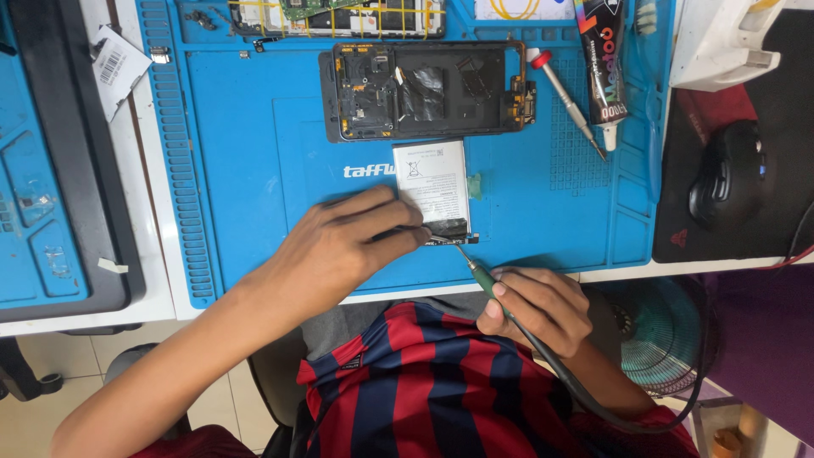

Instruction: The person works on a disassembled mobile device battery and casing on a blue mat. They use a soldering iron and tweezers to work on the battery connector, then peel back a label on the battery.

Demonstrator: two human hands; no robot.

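Observation:
A white rectangular phone battery (434,187) lies on the blue work mat (254,153), its dark lower edge toward me. My left hand (343,246) rests on the mat and pinches a thin tool against that lower edge. My right hand (534,307) grips a green-handled soldering iron (485,278); its tip touches the battery's bottom right corner. The iron's black cable runs back past my striped shirt.
An opened phone frame (428,89) lies just beyond the battery. A red-capped screwdriver (566,100) and a glue tube (604,68) sit to the right. A black mouse (729,174) rests on a dark pad at far right; another blue mat (34,195) at left.

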